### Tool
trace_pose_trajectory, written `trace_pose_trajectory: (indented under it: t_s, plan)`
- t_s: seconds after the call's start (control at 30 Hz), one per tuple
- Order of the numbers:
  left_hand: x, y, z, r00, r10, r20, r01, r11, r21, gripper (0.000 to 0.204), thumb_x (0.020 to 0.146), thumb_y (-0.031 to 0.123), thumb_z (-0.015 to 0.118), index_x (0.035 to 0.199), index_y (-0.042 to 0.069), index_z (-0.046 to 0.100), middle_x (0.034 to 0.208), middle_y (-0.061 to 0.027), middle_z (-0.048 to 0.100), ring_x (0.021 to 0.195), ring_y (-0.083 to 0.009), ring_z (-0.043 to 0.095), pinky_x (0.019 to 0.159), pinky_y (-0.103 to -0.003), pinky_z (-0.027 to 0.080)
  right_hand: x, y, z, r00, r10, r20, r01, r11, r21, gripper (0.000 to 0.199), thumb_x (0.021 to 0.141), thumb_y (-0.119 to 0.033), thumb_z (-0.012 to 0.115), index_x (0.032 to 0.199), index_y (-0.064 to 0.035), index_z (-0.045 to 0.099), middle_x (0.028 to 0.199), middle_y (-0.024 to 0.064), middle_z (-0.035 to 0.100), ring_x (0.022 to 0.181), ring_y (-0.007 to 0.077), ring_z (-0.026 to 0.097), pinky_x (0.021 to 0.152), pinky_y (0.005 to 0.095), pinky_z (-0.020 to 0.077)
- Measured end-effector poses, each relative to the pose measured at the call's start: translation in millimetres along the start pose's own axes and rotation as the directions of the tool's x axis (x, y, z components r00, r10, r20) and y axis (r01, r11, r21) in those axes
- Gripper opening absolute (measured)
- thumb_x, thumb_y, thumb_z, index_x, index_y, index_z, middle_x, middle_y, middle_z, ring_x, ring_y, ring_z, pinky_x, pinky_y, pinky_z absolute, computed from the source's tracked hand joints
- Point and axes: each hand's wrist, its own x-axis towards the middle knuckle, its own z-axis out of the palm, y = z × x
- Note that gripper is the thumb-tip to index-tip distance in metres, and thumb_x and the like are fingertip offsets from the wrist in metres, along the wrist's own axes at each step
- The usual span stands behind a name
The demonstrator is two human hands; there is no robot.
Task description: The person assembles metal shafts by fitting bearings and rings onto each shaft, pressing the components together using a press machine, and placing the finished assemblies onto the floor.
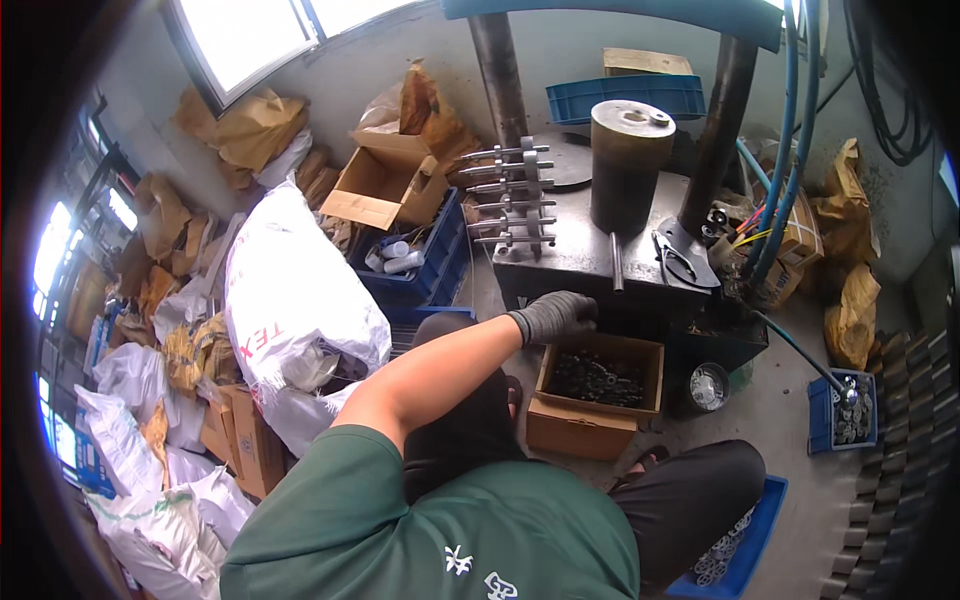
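Note:
My left hand (556, 317), in a grey knit glove, is just in front of the metal machine table (590, 262), above the rear left corner of an open cardboard box (578, 428). Its fingers curl inward and their tips are hidden, so I cannot make out what is in them. Dark small metal parts (596, 382) fill the box. On the table stand a thick steel cylinder (628, 180) with a thin rod (616, 262) in front, and a metal fixture (530, 200) with several sideways pins. A pair of pliers (677, 262) lies to the right. My right hand does not show.
A round tin (708, 387) stands right of the box. Blue trays of metal parts sit by my right leg (765, 535) and at far right (818, 425). A large white sack (290, 300) and a blue crate (425, 275) crowd the left. Blue hoses (795, 170) hang at right.

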Motion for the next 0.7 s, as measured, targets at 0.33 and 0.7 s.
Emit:
trace_pose_trajectory:
  t_s: [0.33,0.7]
  plan:
    - [1.0,7.1,-2.0,0.998,0.033,-0.051,-0.037,0.996,-0.079,0.026,0.092,0.025,0.069,0.111,0.007,0.072,0.106,-0.019,0.073,0.104,-0.0389,0.07,0.092,-0.046,0.055,58.6,-69.5,-110.3,0.934,-0.358,-0.001,0.357,0.931,0.076,0.069,0.087,-0.049,0.067,0.143,-0.0086,0.054,0.143,0.0215,0.055,0.131,0.0422,0.053,0.112,0.0509,0.0356]
    - [48.5,32.0,-83.5,0.959,0.051,-0.278,-0.193,0.836,-0.514,0.024,0.097,0.018,0.072,0.113,0.002,0.07,0.103,-0.0147,0.076,0.101,-0.0211,0.072,0.093,-0.037,0.056,49.6,-148.0,-194.5,0.836,-0.548,-0.021,0.538,0.813,0.22,0.047,0.09,-0.032,0.067,0.127,-0.0023,0.067,0.122,0.0256,0.07,0.113,0.0422,0.067,0.096,0.0489,0.0539]
